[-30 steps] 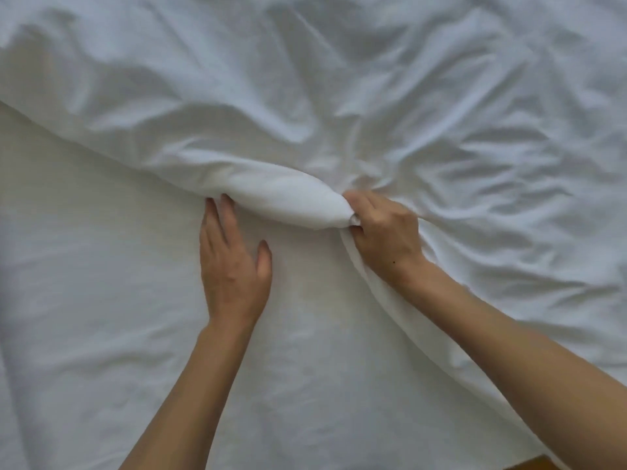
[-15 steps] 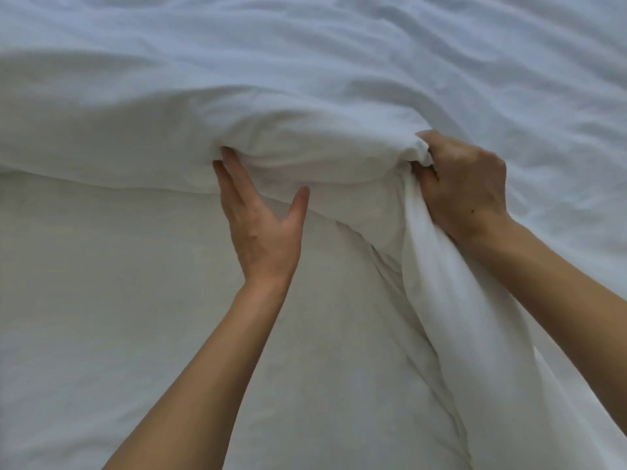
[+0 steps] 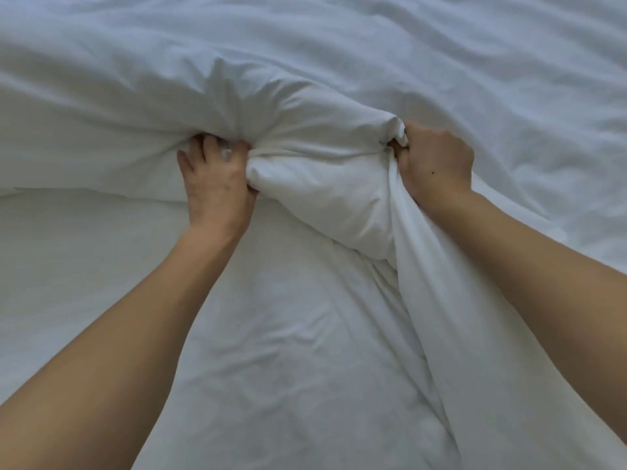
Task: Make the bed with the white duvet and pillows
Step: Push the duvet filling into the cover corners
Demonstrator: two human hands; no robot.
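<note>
Head view looks down on a bed where both bare hands are buried in a white duvet (image 3: 305, 96). The left hand (image 3: 217, 184) is clenched on a bunched fold of the duvet's near edge, fingers curled into the cloth, and the right hand (image 3: 437, 164) is fisted tight around a twisted corner of it, with a long tail of fabric running down under that forearm toward the near right corner of the bed. Between the two grips sits a thick rolled lump of duvet, while the rest lies heaped and wrinkled across the far side of the bed; the near side shows only the flat white sheet (image 3: 271, 351). No pillows are in view. The main risk, as I judge it, lies in the bunching: each grip holds a wad rather than a clean edge, so a pull or shake may drag the filling into a lump instead of spreading it flat. The twisted tail under the right arm could stay wrung and leave that corner turned over. Uneven pulling by the two hands would lay the duvet skewed, and a hard tug could also rumple the sheet beneath.
</note>
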